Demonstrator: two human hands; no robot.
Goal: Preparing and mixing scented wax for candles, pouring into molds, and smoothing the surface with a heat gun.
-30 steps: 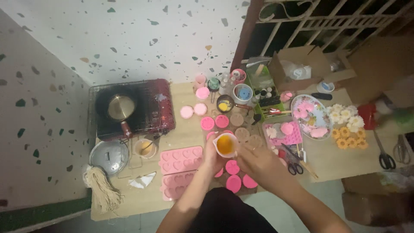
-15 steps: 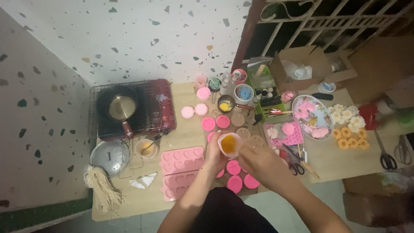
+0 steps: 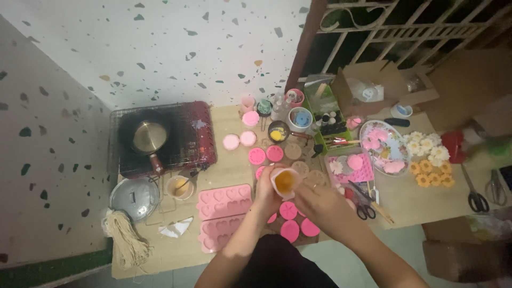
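My left hand [image 3: 265, 193] grips a small white cup [image 3: 285, 181] of orange liquid, tilted over the low wooden table [image 3: 234, 165]. My right hand [image 3: 316, 200] rests against the cup's right side; whether it holds anything is hidden. Below the cup sit round pink moulds [image 3: 290, 230], and more round pink moulds [image 3: 265, 154] lie beyond it. Two pink heart-cavity mould trays [image 3: 224, 199] lie just left of my left hand.
A red portable stove with a small pan [image 3: 150, 136] stands at the left, a pot lid [image 3: 135, 198] and a raffia bundle [image 3: 126, 240] in front of it. Right of me are scissors [image 3: 362, 205], a plate of pink shapes [image 3: 384, 145], yellow and white flowers [image 3: 431, 160], and a cardboard box [image 3: 373, 88].
The cup has tipped a little further and shifted slightly right. Both hands stay on it; the view has drifted a bit.
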